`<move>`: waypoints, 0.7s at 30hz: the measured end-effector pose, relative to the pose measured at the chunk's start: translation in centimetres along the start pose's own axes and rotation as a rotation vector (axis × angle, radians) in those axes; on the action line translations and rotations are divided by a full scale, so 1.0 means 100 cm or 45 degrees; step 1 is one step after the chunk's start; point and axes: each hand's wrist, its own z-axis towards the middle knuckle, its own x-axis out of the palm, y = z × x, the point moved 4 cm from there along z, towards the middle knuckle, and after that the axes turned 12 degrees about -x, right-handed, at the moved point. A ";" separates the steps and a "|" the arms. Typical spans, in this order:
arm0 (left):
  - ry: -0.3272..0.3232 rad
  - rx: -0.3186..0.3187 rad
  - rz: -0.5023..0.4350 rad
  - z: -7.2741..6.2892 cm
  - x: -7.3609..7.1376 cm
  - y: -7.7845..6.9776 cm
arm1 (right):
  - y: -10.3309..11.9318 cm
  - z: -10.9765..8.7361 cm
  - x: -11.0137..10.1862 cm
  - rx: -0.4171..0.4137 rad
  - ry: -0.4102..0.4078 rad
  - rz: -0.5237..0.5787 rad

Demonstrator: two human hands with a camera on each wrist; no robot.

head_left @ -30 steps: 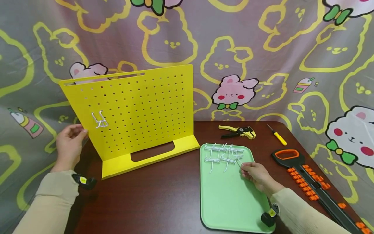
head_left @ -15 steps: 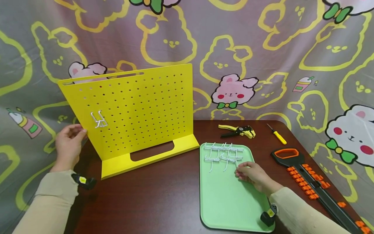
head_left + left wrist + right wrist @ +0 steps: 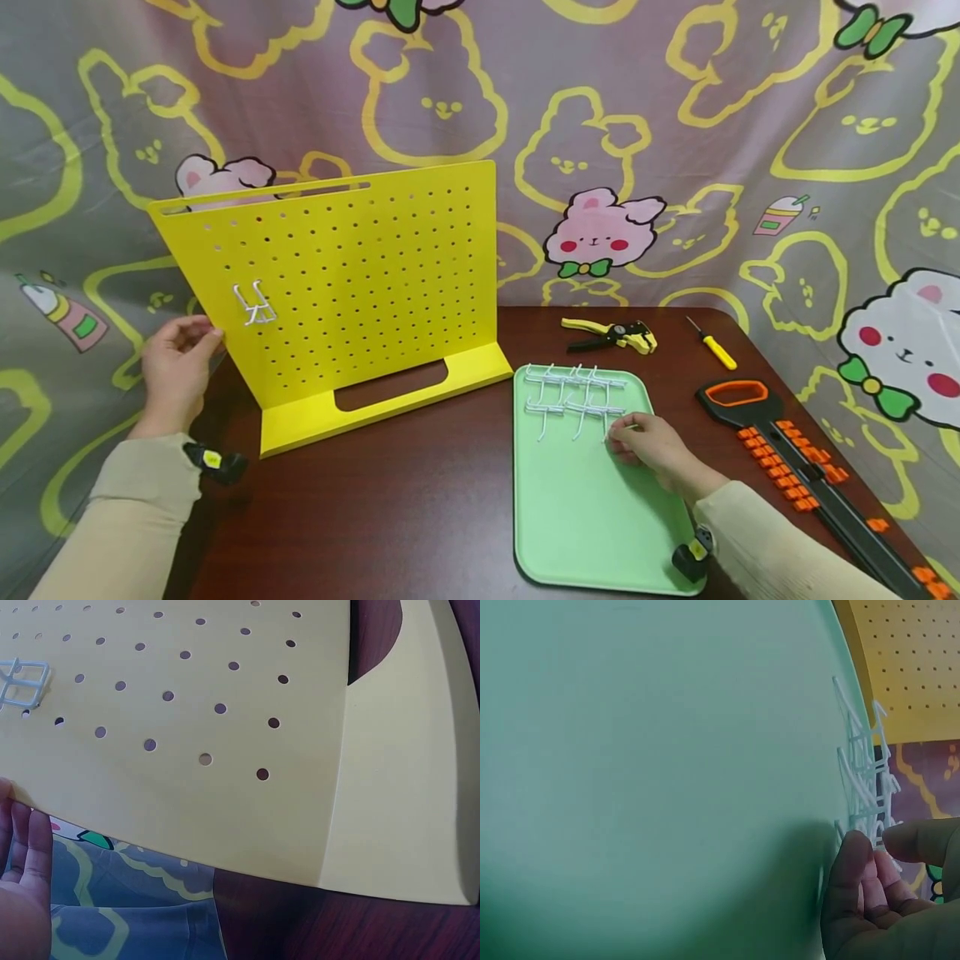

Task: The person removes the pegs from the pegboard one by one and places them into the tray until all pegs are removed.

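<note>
My left hand (image 3: 178, 358) grips the left edge of a yellow pegboard (image 3: 375, 275), thumb at the front and fingers behind it. In the left wrist view the thumb and fingers (image 3: 31, 840) meet at that edge. A white wire hook (image 3: 257, 304) hangs on the board's left part. Over a green tray (image 3: 577, 517), my right hand (image 3: 652, 446) pinches the rightmost front white wire hook (image 3: 606, 423), partly hidden by the fingertips. Several more white wire hooks (image 3: 555, 408) lie in two rows at the tray's far end. The right wrist view shows thumb and fingers (image 3: 851, 859) around the hook's end.
Behind the tray lies a wire stripper (image 3: 615, 335) with yellow and black handles. A yellow-handled screwdriver (image 3: 716, 348) sits at the back right. Along the table's right edge runs a black rack (image 3: 795, 462) with orange clips. A patterned curtain (image 3: 450, 83) hangs behind the table (image 3: 375, 517).
My right hand has moved slightly left with the tilted hook, which now lines up beside the other front hooks on the tray. The left hand stays on the board's edge.
</note>
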 end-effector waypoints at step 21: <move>0.012 0.029 0.007 -0.003 0.000 -0.003 | 0.129 0.052 0.072 -0.273 0.277 0.300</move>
